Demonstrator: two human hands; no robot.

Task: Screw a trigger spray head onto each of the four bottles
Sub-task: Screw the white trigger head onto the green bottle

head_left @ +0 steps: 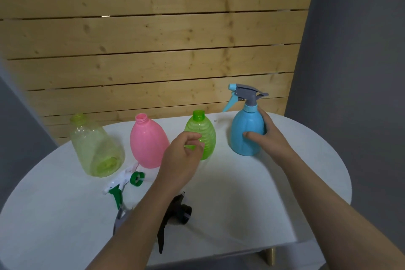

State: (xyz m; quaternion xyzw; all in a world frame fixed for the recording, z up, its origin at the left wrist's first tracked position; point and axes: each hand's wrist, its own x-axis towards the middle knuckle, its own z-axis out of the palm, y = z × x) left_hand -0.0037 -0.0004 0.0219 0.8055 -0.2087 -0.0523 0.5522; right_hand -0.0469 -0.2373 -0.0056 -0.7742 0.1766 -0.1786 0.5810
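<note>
Four bottles stand in a row on the white table [230, 193]. The blue bottle [246, 131] at the right carries a grey and blue trigger head [245, 93], and my right hand [266, 136] grips its side. The ribbed green bottle [203, 129], the pink bottle [146, 140] and the clear yellow-green bottle [94, 147] have open necks. My left hand [182, 155] hovers in front of the ribbed green bottle, fingers curled and apart, holding nothing. A white and green trigger head [122, 184] and a black trigger head [175, 215] lie on the table, the black one partly under my left forearm.
A grey piece [119, 219], perhaps another trigger head, lies half hidden by my left forearm. A wooden slat wall [153, 39] rises just behind the bottles. The table's rounded front edge [219, 252] is close to me.
</note>
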